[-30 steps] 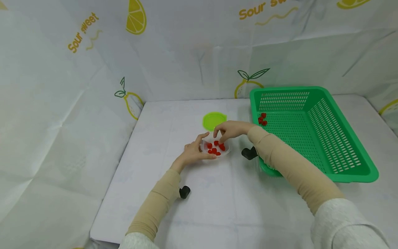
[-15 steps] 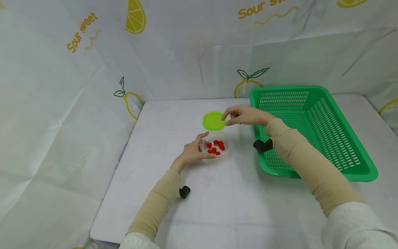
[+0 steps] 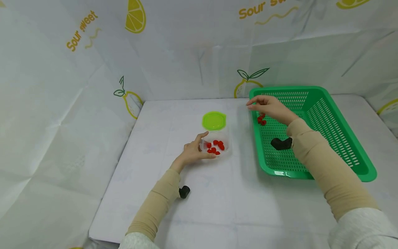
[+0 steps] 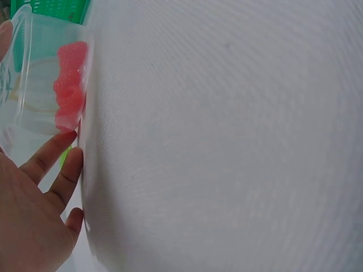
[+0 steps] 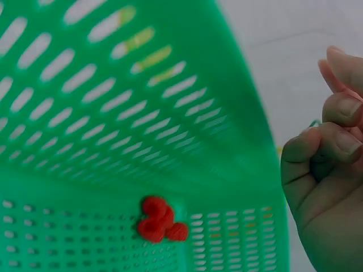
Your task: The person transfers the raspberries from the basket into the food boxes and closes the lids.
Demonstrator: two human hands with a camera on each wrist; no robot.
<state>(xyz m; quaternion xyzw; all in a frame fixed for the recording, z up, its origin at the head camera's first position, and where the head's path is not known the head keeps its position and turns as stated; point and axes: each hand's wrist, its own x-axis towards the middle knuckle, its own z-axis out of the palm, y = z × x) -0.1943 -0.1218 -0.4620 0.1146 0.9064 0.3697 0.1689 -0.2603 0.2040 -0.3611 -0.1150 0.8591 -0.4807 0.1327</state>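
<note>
My left hand (image 3: 194,152) holds a clear plastic container (image 3: 226,140) by its left side, thumb and index finger spread around it. Several red raspberries (image 3: 213,149) lie on its bottom; the left wrist view shows raspberries (image 4: 71,85) through the wall, with the other fingertips low beside the container (image 4: 42,45). Over the left rim of a green basket (image 3: 259,152), my right hand (image 3: 270,107) hovers with loosely bent fingers and holds nothing. A small cluster of raspberries (image 5: 159,221) sits in the basket's corner, below the right hand (image 5: 334,170) in the right wrist view.
A lime-green lid (image 3: 214,120) lies flat just behind the container. The large basket takes up the right part of the white-covered table (image 3: 199,204). A lemon-printed white sheet (image 3: 186,52) hangs behind.
My right hand has moved away from the container, past the lid, to the right and up over the basket's rim. The left hand and the container have stayed in place.
</note>
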